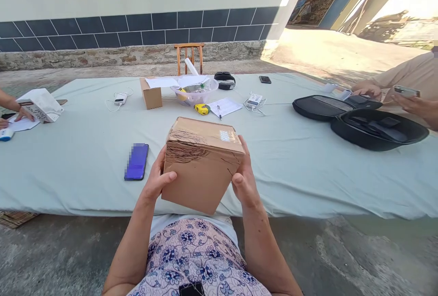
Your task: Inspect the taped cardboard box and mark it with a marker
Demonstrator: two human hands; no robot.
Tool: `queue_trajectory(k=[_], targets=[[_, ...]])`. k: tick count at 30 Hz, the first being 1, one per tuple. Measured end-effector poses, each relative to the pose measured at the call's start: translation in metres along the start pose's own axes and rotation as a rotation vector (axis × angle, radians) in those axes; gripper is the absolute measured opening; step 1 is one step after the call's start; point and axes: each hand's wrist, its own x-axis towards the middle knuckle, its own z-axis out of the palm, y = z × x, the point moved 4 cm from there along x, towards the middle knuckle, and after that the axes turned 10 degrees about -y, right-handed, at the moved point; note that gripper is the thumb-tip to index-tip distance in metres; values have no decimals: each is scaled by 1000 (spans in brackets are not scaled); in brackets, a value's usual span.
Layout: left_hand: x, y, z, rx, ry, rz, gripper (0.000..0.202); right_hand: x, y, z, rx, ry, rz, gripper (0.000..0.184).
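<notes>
Between my two hands is a brown cardboard box (198, 177), tilted over the near edge of the table. Dark scribbled lines run along its upper edge, and a small white label shows on its top face. My left hand (159, 179) grips the box's left side, thumb on the near face. On the opposite side my right hand (245, 177) presses against it, its fingers partly hidden behind the box. Left of my left hand lies a phone (137, 162) with a blue screen. A yellow tape measure (201, 109) sits just beyond the box.
A pale green cloth covers the table (85, 159). At the back stand a smaller carton (152, 98) and a plastic basket (198, 97) with papers. An open black case (379, 127) lies right, near a person holding a phone. Another person's hand (25, 113) touches papers at left.
</notes>
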Motion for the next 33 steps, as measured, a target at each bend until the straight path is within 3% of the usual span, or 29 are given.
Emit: queue_trajectory(k=[4, 9, 16, 20, 27, 33], targets=[[-3, -6, -2, -161, 158, -21, 73, -2, 5, 9, 13, -142, 73, 117], [-3, -2, -6, -212, 362, -42, 66, -6, 5, 10, -51, -206, 158, 115], [3, 2, -5, -289, 438, -26, 65, -5, -2, 14, -185, -292, 168, 111], [6, 1, 1, -304, 427, 27, 68, -5, 5, 15, -154, -217, 196, 106], [6, -6, 11, -203, 324, 135, 71, -9, 30, 6, -116, -6, 229, 120], [9, -11, 13, -213, 202, 89, 68, -7, 13, -2, -211, 119, 58, 110]])
